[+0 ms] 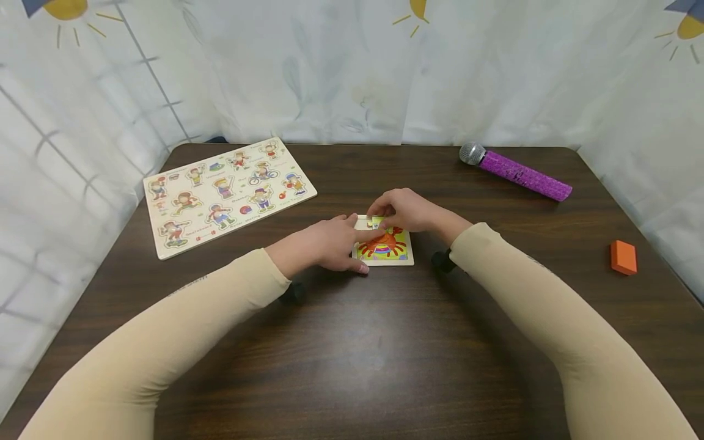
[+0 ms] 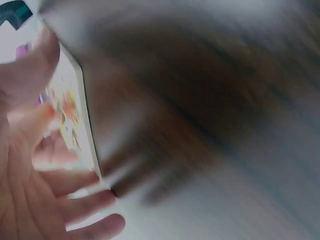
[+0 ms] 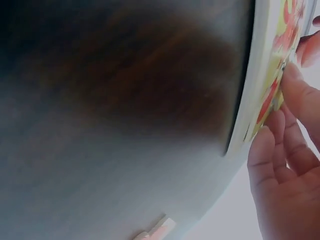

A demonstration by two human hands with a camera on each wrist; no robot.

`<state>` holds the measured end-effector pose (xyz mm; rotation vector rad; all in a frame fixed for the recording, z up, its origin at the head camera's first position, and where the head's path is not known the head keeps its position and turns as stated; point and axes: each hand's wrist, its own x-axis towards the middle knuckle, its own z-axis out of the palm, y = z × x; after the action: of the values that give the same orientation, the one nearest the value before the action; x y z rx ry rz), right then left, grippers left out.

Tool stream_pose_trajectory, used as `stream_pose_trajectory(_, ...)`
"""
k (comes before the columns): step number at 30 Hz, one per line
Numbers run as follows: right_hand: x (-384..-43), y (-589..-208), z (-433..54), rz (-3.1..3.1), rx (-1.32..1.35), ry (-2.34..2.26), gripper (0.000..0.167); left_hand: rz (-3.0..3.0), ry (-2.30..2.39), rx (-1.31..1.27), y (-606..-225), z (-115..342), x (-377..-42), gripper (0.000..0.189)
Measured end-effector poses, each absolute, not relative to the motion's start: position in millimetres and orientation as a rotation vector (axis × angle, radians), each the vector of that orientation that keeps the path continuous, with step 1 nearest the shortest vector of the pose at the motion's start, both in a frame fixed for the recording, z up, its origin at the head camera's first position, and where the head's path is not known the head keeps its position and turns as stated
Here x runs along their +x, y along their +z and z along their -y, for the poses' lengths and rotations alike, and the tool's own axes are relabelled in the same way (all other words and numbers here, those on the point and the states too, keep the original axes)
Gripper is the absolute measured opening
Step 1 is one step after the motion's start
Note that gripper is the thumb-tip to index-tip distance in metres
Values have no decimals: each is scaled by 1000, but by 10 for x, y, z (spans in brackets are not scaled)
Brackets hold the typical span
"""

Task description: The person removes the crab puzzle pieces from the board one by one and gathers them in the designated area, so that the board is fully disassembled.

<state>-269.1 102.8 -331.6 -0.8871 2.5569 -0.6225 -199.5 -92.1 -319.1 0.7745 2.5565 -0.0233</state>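
I judged the small crab puzzle (image 1: 384,249) light and stiff, its smooth face apt to slide, so its rim seemed the place to steady it; the puzzle piece (image 1: 377,222) looked best taken by its edges. The puzzle lay on the worktop (image 1: 379,348) between both hands: the right hand (image 1: 411,211) pinched the piece at the far side, the left hand (image 1: 330,243) had fingers spread along the left edge.

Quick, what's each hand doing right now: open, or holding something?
Left hand: open, touching the crab puzzle.
Right hand: closed, pinching a puzzle piece.
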Motion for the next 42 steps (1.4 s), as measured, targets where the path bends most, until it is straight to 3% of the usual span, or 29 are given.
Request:
stream_pose_trajectory(9,-2709,-3336,-1030,-2538,-883,-658,26,-2631,-177,779,-3228,677,-1944,83)
stream_pose_trajectory(30,-2692,-3220,-1167,-2589,-728,-912,12,-2664,-181,720,-3242,667,-1929,84)
stream_pose_trajectory(42,-2798,-3141,-1891,-2731,-543,-851,17,-2643,14,725,-3272,805,-1955,89)
